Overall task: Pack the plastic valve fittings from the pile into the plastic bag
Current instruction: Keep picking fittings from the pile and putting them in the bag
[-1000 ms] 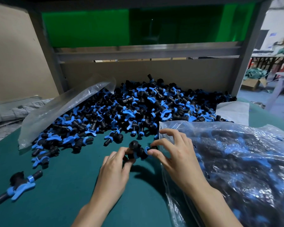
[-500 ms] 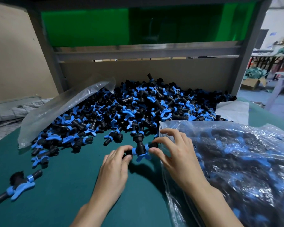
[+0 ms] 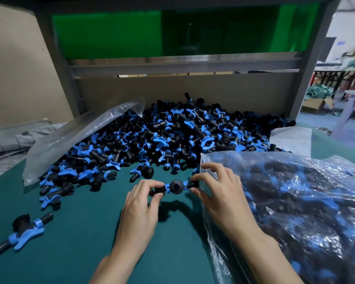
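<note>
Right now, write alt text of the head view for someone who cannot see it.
A left hand and a right hand pinch the ends of one black-and-blue valve fitting over a green table. Behind lies a pile of fittings; at right, a plastic bag holding more.

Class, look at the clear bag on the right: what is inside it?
Through the bag show many black-and-blue fittings, like those in the pile. Glare and creases blur them; those deeper down are covered, so no count is possible.
</note>
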A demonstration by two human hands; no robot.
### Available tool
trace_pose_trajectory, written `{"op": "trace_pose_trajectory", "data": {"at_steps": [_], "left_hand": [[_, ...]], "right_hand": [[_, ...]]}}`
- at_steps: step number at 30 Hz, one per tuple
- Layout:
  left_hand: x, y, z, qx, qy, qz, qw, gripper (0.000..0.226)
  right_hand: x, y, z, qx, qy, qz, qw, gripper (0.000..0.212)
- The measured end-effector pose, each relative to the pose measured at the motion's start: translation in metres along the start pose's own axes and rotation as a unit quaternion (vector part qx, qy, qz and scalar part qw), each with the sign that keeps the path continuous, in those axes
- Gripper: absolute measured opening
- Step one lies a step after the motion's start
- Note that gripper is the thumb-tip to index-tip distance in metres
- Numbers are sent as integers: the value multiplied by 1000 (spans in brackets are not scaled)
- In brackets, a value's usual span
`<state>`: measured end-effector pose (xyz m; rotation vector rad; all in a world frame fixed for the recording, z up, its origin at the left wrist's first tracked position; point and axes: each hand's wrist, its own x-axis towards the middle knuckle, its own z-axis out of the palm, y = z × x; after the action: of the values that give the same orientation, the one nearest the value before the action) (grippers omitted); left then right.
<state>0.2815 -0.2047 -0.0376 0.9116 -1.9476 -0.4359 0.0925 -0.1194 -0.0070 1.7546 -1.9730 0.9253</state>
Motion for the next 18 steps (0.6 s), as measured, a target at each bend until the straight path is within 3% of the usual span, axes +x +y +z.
{"op": "trace_pose_trajectory", "data": {"at_steps": [4,8,10,14,18], "left_hand": [[1,1,-1,9,10,7,1000,26],[0,-2,-3,2,11,-10,1000,22],[0,0,-3,1,1,-3,1000,22],[-4,9,-2,-11,-27,35,999,13],[-8,26,7,-15,-57,81,995,20]], "right_hand": [[1,-3,-2,-7,9,1,1000,25],[1,-7,-4,-11,26,23,999,61],[3,-8,-8,15,48,40,998,69],[11,-9,-20,138,112,60,982,51],[24,-14,-38,247,111,65,960,42]]}}
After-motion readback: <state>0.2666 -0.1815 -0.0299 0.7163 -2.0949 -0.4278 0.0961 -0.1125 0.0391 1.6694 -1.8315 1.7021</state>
